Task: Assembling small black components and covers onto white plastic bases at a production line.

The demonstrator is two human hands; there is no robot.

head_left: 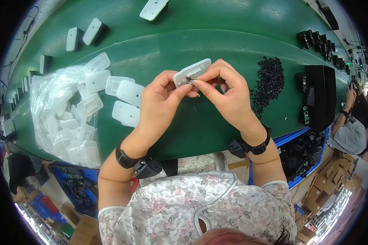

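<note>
Head view, looking straight down: both hands are up over the green desk, meeting at one white plastic cover plate. The left hand pinches the plate's near-left edge, thumb and fingers clenched on it. The right hand grips the plate from the right, fingers curled over its top edge, thumb and forefinger pressed together on a tiny dark part at the plate's face. The plate is held tilted above the desk, off its surface, roughly in the middle of the view.

Left of the plate, a few loose white plates of the same kind lie flat on the desk, just beside the left wrist. Further left of them sits a clear plastic bag stuffed with more white plates, spilling open toward the loose ones. To the right of the held plate, near the right hand, is a heap of small black parts. Beyond that heap, further right, stands a black box-shaped housing. Below the housing, past the desk edge, a blue bin holds black pieces. Both wrists wear black bands with small devices. Another person in a pale cap is at the far right, well apart from the plate.
</note>
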